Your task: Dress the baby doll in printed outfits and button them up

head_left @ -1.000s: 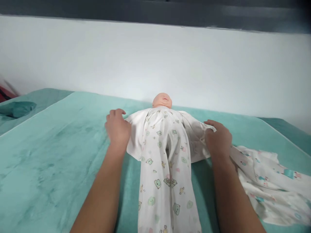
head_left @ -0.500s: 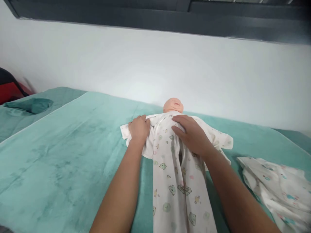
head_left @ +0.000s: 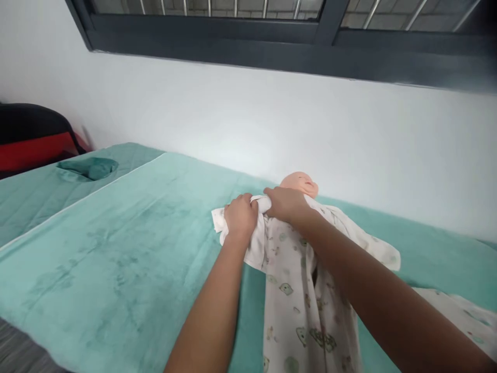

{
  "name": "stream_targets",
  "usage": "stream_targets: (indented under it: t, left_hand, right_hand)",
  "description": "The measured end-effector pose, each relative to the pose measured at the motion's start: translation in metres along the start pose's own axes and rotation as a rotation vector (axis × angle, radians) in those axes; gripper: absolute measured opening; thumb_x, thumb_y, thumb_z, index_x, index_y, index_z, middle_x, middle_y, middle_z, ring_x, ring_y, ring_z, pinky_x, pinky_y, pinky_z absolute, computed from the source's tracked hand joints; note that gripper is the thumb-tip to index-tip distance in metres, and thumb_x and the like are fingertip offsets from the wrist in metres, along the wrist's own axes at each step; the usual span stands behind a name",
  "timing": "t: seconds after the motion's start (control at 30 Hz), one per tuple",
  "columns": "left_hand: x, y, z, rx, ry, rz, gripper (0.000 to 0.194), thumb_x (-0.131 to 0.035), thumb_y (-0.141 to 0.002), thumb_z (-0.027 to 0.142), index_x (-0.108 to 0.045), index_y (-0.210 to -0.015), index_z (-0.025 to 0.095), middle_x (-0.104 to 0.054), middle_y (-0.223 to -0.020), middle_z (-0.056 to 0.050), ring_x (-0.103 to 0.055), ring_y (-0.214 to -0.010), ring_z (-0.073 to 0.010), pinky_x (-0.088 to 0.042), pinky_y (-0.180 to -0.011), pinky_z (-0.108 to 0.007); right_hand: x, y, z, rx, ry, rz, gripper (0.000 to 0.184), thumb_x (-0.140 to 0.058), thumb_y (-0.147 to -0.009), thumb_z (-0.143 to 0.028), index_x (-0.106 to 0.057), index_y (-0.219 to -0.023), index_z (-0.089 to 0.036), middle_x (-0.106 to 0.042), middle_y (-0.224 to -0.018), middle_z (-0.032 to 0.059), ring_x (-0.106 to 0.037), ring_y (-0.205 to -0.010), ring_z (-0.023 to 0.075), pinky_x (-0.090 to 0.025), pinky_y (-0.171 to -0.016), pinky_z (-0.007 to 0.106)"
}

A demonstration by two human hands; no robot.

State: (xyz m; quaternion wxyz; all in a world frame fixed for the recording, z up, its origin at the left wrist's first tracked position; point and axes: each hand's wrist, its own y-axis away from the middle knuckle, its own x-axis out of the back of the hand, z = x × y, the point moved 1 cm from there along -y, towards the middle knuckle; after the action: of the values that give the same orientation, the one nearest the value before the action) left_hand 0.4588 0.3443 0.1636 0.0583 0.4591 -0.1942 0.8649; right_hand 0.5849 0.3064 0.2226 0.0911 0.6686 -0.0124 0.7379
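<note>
A baby doll (head_left: 301, 182) lies on its back, its head near the wall. Over its body are a white baby shirt (head_left: 254, 254) with short wide sleeves and a white romper (head_left: 291, 300) printed with green bear faces. My left hand (head_left: 241, 217) is closed around the shirt's sleeve on the left side, with the cuff poking out beyond it. At the doll's shoulder, my right hand (head_left: 287, 203) pinches a bunched white edge of the clothing, close beside the left hand. The doll's arms and legs are hidden under cloth.
A teal plush bed cover (head_left: 128, 248) spreads under everything. Another printed white cloth (head_left: 458, 311) lies at the right, partly behind my forearm. A black and red bag-like object (head_left: 37, 137) stands at the far left. A dark window frame (head_left: 217, 44) runs above the white wall.
My right hand has moved left from the romper's chest to the doll's shoulder and taken hold of cloth there. My left hand stays on the sleeve. The view has tilted up and turned left.
</note>
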Motion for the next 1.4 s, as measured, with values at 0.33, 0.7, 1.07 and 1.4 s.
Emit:
stream_targets:
  t: [0.33, 0.7, 1.07, 1.4]
  left_hand:
    - [0.000, -0.001, -0.016, 0.084, 0.211, 0.040, 0.055, -0.044, -0.081, 0.004, -0.060, -0.130, 0.025, -0.066, -0.127, -0.009, -0.062, -0.119, -0.0267, -0.048, -0.096, -0.039]
    - [0.025, 0.004, -0.026, 0.313, 1.065, -0.012, 0.049, -0.074, -0.067, 0.027, -0.065, -0.114, 0.017, -0.069, -0.094, -0.005, -0.066, -0.080, -0.0168, -0.054, -0.072, -0.027]
    - [0.005, -0.003, -0.035, 0.412, 0.822, 0.148, 0.031, -0.053, -0.064, 0.010, -0.061, -0.092, 0.019, -0.068, -0.100, -0.006, -0.066, -0.084, -0.0176, -0.053, -0.071, -0.028]
    - [0.021, 0.026, 0.024, 0.048, 0.557, 0.347, 0.025, -0.046, -0.086, 0.021, -0.063, -0.105, 0.025, -0.068, -0.112, -0.004, -0.063, -0.107, -0.0213, -0.051, -0.094, -0.036]
  right_hand:
    - [0.032, 0.043, 0.057, -0.310, -0.170, 0.264, 0.037, -0.055, -0.082, -0.031, -0.065, -0.118, -0.030, -0.068, -0.107, 0.0050, -0.062, -0.088, 0.0226, -0.040, -0.066, 0.032]
    - [0.002, 0.014, 0.012, -0.109, -0.144, 0.102, 0.028, -0.053, -0.085, -0.031, -0.063, -0.109, -0.022, -0.068, -0.108, 0.0096, -0.065, -0.090, 0.0265, -0.044, -0.067, 0.033]
    - [-0.058, 0.084, 0.101, -0.509, -0.665, 0.525, 0.038, -0.042, -0.093, -0.039, -0.066, -0.118, -0.024, -0.069, -0.122, 0.0071, -0.063, -0.109, 0.0276, -0.046, -0.091, 0.040]
    - [-0.116, 0.109, 0.124, -0.538, -0.357, 0.576, 0.042, -0.044, -0.092, -0.031, -0.054, -0.131, -0.021, -0.063, -0.129, 0.0126, -0.054, -0.118, 0.0315, -0.035, -0.104, 0.047]
